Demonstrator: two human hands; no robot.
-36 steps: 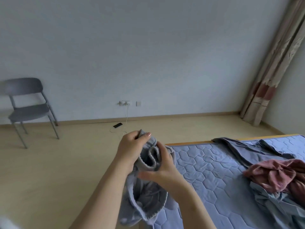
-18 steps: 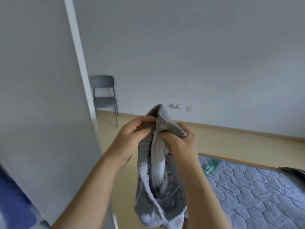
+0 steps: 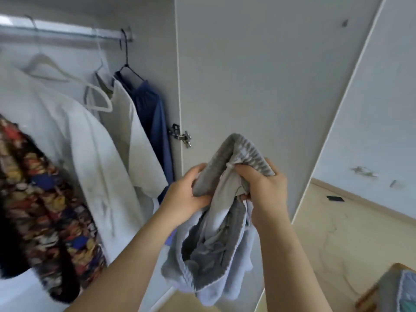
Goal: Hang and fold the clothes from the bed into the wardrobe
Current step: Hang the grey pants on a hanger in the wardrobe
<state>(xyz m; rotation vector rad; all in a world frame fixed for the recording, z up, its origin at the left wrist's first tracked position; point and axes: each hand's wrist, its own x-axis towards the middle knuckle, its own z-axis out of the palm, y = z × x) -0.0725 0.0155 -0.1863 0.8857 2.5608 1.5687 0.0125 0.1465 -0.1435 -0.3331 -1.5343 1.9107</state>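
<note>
Gripping the grey garment [image 3: 216, 233] bunched between them, both hands [image 3: 186, 194] [image 3: 263, 185] face the wardrobe [image 3: 247, 75].

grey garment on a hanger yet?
No, both the left hand and the right hand grip the grey garment in front of the wardrobe door.

You find no legible text, label, brand, number or sign here. The multicoloured print on the patterned garment [image 3: 45, 194] hanging at the left of the wardrobe is blurred, and you cannot tell whether it carries any lettering.
</note>
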